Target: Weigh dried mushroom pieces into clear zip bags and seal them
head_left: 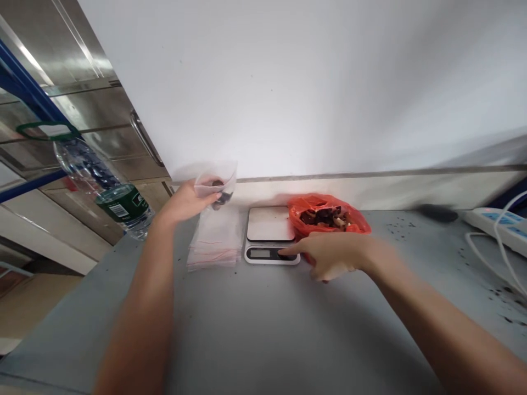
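Holding a small clear bag (215, 185) with a few dark pieces inside in its closed grip, the left hand (185, 202) hovers over the stacked bags (214, 241) while the right hand (331, 253), forefinger out, presses the empty scale (272, 236) beside the orange bag (327, 216), weighing seemingly not begun.

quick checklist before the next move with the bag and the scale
1. Left hand grips the small clear bag: ok.
2. Bag mouth open, dark pieces inside: ok.
3. Scale platform bare: ok.
4. Right hand fingertip on the scale's button: ok.
5. Display reading: cannot tell, too blurred.
6. Orange bag of pieces open beside the scale: ok.
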The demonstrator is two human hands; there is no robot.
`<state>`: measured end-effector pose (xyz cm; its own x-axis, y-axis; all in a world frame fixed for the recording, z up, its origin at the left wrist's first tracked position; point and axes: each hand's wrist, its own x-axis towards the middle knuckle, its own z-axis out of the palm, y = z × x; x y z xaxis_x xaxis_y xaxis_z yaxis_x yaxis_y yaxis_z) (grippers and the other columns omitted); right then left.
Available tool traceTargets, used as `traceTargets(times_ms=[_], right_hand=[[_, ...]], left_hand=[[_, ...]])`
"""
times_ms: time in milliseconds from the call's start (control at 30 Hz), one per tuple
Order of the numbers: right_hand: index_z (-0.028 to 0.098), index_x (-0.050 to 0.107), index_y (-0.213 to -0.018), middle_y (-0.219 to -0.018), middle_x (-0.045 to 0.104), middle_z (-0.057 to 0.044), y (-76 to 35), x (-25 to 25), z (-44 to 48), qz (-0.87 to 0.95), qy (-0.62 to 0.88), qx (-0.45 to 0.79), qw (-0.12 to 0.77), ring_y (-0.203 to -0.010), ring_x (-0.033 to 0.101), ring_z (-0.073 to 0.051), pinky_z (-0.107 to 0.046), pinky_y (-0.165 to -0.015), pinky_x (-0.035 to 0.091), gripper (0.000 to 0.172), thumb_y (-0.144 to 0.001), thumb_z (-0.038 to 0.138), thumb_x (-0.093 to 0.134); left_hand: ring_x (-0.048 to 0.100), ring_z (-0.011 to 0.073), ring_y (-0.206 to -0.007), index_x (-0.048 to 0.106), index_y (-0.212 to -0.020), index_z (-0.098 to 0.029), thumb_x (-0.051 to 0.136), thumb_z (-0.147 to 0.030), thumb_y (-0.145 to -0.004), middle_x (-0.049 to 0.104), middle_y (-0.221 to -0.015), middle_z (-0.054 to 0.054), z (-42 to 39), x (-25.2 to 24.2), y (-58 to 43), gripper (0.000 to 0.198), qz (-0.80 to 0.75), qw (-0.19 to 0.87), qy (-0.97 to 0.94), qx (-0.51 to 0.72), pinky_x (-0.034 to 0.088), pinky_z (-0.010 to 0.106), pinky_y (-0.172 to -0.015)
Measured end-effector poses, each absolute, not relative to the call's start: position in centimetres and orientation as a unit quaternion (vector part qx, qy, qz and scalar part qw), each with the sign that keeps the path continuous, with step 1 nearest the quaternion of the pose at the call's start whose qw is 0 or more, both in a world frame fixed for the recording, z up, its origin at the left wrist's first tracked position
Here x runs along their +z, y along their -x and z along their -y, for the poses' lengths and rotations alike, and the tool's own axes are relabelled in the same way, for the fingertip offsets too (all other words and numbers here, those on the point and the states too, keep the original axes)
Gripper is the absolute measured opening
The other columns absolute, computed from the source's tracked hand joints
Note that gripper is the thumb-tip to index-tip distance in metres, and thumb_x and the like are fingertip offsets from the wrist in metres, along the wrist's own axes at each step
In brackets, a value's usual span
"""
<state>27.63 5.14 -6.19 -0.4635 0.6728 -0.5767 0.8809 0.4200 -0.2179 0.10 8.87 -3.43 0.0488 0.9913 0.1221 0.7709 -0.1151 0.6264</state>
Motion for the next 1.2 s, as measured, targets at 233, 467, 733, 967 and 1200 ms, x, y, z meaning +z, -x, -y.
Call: traceTargets(times_ms=[233,467,733,967,1200], right_hand=[[0.031,0.062,-0.142,-0.111,0.077,-0.011,-26.4,-6.2,-3.7,-0.823,-0.513,-0.189,0.151,-0.091,0.075,-0.028,-0.028,-0.059,0.048,0.084,-0.066,-0.003,0.059],[0.020,0.076,-0.124,-0.100,0.080,-0.016,-24.9,-6.3,-3.2,-0.833,-0.513,-0.153,0.140,-0.087,0.076,-0.033,-0.032,-0.062,0.044,0.066,-0.068,-0.008,0.054],[0.023,0.071,-0.094,-0.075,0.069,-0.005,-27.2,-6.0,-4.8,-0.854,-0.485,-0.179,0.051,-0.065,0.060,-0.021,-0.030,-0.056,0.034,0.026,-0.081,0.008,0.054],[0.023,0.036,-0.063,-0.063,0.047,-0.001,-28.1,-6.4,-5.9,-0.799,-0.601,-0.029,-0.006,-0.058,0.040,-0.018,-0.031,-0.054,0.023,0.026,-0.074,0.010,0.056],[0.022,0.019,-0.058,-0.056,0.029,0.002,-30.4,-8.0,-7.4,-0.806,-0.577,-0.125,-0.038,-0.052,0.019,-0.014,-0.033,-0.055,0.015,0.042,-0.068,0.004,0.054]], left_hand=[[0.072,0.0249,-0.096,0.067,-0.129,-0.027,0.057,-0.040,-0.086,0.079,-0.102,0.002,-9.5,-4.1,-0.9,0.045,-0.612,0.170,-0.743,0.209,0.054,0.032,-0.083],[0.070,0.0218,-0.086,0.065,-0.131,-0.028,0.055,-0.037,-0.088,0.078,-0.100,0.001,-9.2,-4.1,-1.9,0.045,-0.604,0.168,-0.757,0.187,0.053,0.031,-0.078],[0.072,0.0210,-0.091,0.064,-0.129,-0.024,0.055,-0.034,-0.090,0.078,-0.100,0.003,-9.1,-4.0,-2.3,0.042,-0.578,0.217,-0.762,0.196,0.054,0.031,-0.082],[0.073,0.0202,-0.090,0.065,-0.126,-0.022,0.055,-0.036,-0.088,0.075,-0.117,0.006,-9.6,-4.7,-2.4,0.042,-0.537,0.233,-0.785,0.202,0.056,0.033,-0.085],[0.071,0.0233,-0.103,0.068,-0.120,-0.021,0.056,-0.034,-0.087,0.074,-0.119,0.007,-10.2,-5.5,-3.1,0.038,-0.506,0.239,-0.797,0.228,0.056,0.035,-0.094]])
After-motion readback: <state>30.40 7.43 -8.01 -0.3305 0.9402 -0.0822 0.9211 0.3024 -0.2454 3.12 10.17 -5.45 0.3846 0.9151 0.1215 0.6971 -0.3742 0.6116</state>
